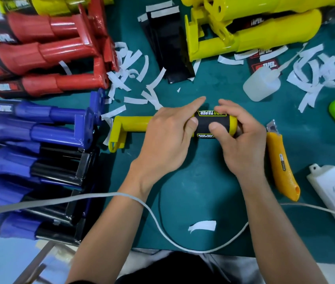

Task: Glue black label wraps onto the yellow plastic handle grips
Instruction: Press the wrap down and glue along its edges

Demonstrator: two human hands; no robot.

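Both hands, left hand (168, 132) and right hand (240, 136), clamp the black label wrap (203, 125) around the yellow handle grip (131, 125) beside a capped glue bottle (262, 83).

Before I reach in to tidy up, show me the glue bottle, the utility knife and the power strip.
glue bottle (260, 84): head view, on its translucent body.
utility knife (281, 160): head view, mid orange handle.
power strip (334, 187): head view, white top face.

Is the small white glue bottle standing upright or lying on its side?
Lying on its side. The glue bottle rests lengthwise on the green mat, its thin nozzle pointing up and right toward the paper strips.
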